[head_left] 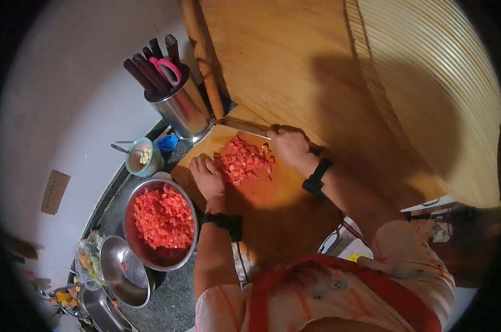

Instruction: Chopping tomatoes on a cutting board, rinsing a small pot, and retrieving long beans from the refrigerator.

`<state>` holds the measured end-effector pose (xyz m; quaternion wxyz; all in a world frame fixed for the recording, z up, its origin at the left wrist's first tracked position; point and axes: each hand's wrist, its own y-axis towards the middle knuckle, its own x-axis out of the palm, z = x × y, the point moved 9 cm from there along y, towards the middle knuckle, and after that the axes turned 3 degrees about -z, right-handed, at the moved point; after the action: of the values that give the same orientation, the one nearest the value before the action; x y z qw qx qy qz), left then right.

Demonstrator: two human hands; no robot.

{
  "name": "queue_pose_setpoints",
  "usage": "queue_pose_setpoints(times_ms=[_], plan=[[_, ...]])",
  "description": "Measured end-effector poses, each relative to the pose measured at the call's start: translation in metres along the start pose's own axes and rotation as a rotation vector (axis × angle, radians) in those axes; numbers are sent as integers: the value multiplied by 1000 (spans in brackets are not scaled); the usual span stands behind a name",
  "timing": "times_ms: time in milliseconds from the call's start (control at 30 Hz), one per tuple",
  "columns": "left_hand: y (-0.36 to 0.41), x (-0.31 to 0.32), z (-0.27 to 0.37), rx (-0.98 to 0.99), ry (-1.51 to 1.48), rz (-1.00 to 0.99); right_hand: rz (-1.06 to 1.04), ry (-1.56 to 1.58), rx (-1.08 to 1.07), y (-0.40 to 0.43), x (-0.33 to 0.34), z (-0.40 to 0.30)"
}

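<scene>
A heap of chopped red tomato [247, 161] lies on a wooden cutting board [271, 232]. My right hand [291, 146] grips a knife [256, 135], its blade edge-on at the far side of the heap; most of its handle is hidden in my fist. At the heap's left edge my left hand [208, 176] lies on the board, fingers bent; whether it touches the pieces cannot be told. Left of the board, a steel bowl [194, 232] holds much more chopped tomato [163, 218]. Both wrists wear black bands.
Behind the bowl, a light-green cup [153, 166] holds peeled garlic cloves and utensils. A steel holder [183, 110] carries several knives and pink-handled scissors [169, 71]. A second steel bowl [105, 253], with a plastic bag [88, 257] beside it, stands on the stone counter. A wooden panel rises behind the board.
</scene>
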<state>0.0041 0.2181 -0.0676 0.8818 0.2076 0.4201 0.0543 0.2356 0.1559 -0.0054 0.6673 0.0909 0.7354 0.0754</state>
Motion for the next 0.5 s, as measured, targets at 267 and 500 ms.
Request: queue_pose_setpoints(times_ms=[267,500], plan=[[2,8,23,161,-73,-186,20,63,-268,-40,-17,-35],[-52,-1,56,120,-171,-253,-83,190,-255,-95,-35,-27]])
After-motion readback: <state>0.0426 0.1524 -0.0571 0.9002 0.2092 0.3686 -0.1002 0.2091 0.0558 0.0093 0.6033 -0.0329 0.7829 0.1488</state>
